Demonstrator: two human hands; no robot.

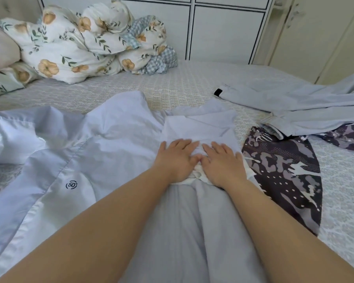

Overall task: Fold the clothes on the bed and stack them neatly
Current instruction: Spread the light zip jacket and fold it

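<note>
Fingers of the left hand (177,160) and right hand (222,163) are laid flat and released, side by side, on the pale blue garment (198,129) at mid-bed (182,86). Its long axis runs near to far; unfolded clothes lie left and right.

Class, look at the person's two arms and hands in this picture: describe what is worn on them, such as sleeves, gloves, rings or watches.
Nothing is worn. The left hand and right hand are bare: no gloves, and no rings show on the visible fingers. Both forearms are bare from wrist to the bottom edge of the picture, with no sleeve, watch or bracelet in view.
</note>
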